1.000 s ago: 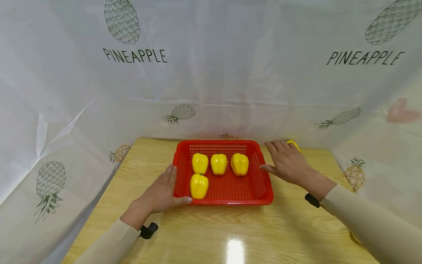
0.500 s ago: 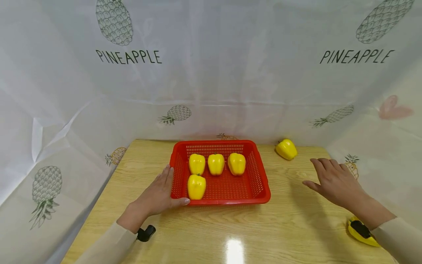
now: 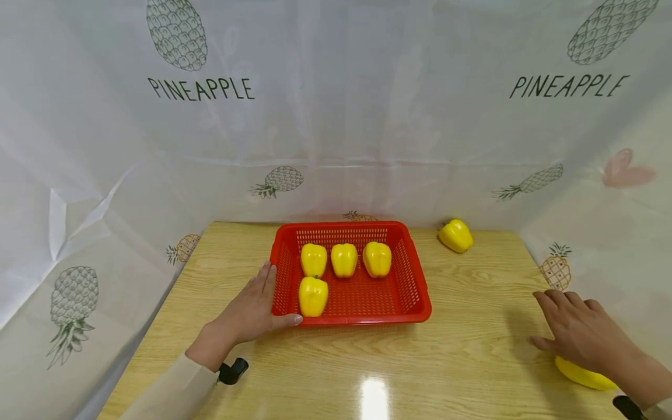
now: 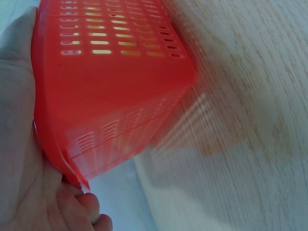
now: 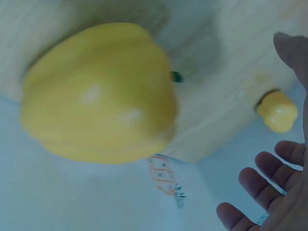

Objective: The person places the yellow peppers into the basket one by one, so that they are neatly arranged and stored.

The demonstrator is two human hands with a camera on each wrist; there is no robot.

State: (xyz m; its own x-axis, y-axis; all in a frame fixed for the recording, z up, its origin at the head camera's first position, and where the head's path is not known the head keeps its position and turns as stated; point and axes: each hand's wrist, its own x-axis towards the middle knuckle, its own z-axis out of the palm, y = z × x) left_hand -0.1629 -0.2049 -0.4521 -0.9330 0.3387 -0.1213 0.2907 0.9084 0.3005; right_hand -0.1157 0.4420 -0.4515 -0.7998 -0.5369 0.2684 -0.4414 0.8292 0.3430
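Note:
My left hand point(image 3: 247, 309) holds the near left corner of a red plastic basket point(image 3: 362, 321), thumb along the front rim and fingers at the left side. Up close in the left wrist view, the basket's slotted wall point(image 4: 110, 86) stands beside the palm. Several yellow bell peppers sit inside, one pepper point(image 3: 313, 296) in front of a back row. On the right, my right hand point(image 3: 588, 335) hovers with spread, relaxed fingers over another yellow bell pepper point(image 3: 584, 374), partly hidden below it. That pepper point(image 5: 101, 96) shows large in the right wrist view, apart from the fingers.
One more yellow bell pepper point(image 3: 455, 235) lies at the table's back right, near the curtain. A pale sheet printed with pineapples point(image 3: 336, 116) rises behind and beside the wooden table point(image 3: 446, 361).
My right hand has moved from the basket's right side, rightward and toward me, to above the near right pepper, uncovering the back right one. My left hand stays at the basket.

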